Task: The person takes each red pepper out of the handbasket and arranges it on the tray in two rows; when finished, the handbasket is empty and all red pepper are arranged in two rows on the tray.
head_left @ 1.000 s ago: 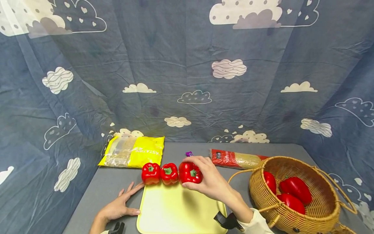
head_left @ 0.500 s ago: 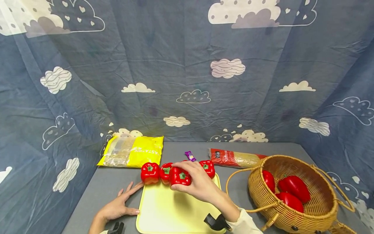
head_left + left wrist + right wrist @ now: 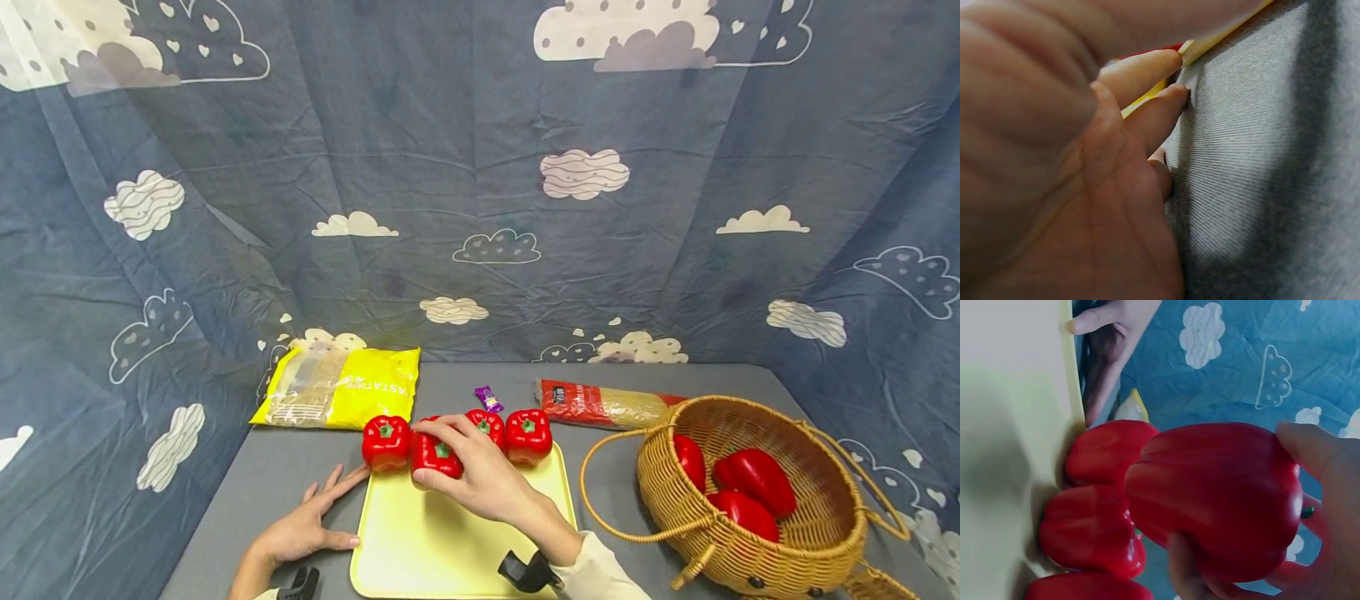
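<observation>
My right hand [image 3: 483, 475] grips a red bell pepper [image 3: 1216, 500] with a green stem, fingers on its far side and thumb on its near side. It hangs just over a row of red bell peppers along the far edge of the pale yellow tray [image 3: 450, 542]. At the left end of that row sits one bell pepper [image 3: 386, 444]; at the right end sits another bell pepper [image 3: 528, 437]. The held pepper and the hand partly hide those between. My left hand [image 3: 307, 525] rests at the tray's left edge, fingers spread, thumb tip against the rim.
A wicker basket [image 3: 675, 492] with red peppers inside stands at the right, its handle loop reaching toward the tray. Behind the row lie a yellow pasta bag [image 3: 375, 387], a small purple wrapped candy [image 3: 488, 400] and a red-and-clear noodle packet [image 3: 611, 406]. A cloud-printed cloth hangs behind.
My right hand has moved left along the row with the bell pepper, uncovering the peppers at the row's right end. The left hand has stayed in place.
</observation>
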Tool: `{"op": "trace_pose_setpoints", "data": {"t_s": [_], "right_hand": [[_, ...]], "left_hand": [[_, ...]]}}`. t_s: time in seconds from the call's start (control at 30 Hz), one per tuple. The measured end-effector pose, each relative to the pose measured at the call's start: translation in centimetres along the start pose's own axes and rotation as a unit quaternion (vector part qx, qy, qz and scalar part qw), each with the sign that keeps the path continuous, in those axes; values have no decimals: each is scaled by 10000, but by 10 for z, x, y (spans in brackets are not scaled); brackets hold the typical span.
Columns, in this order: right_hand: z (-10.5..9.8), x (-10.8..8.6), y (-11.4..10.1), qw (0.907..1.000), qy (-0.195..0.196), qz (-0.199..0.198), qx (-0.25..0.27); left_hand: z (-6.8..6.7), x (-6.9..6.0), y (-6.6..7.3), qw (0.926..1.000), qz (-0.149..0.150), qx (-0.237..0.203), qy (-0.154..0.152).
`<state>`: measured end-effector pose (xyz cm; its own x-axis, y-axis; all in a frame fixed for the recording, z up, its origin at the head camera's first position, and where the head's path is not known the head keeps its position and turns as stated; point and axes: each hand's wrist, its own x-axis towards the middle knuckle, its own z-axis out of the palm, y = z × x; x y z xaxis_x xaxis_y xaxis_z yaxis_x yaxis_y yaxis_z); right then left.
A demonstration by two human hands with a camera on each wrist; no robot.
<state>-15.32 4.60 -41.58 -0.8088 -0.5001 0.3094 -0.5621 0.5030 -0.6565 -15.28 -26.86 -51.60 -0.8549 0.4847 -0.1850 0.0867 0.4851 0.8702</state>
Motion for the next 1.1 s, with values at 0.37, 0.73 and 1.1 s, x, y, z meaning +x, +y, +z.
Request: {"op": "trace_pose_setpoints", "data": {"t_s": [0.37,0.73,1.1], "right_hand": [[16,6,-2,9998,-172,56,89],[26,11,2,9986,-521,-31,37],[37,12,-4,9986,-524,-43,-110]], "left_hand": [[0,1,2,9997,-242,-6,-68],[0,0,6,9998,-207,36,-68],[0,0,-3,9998,-188,67,40]]}}
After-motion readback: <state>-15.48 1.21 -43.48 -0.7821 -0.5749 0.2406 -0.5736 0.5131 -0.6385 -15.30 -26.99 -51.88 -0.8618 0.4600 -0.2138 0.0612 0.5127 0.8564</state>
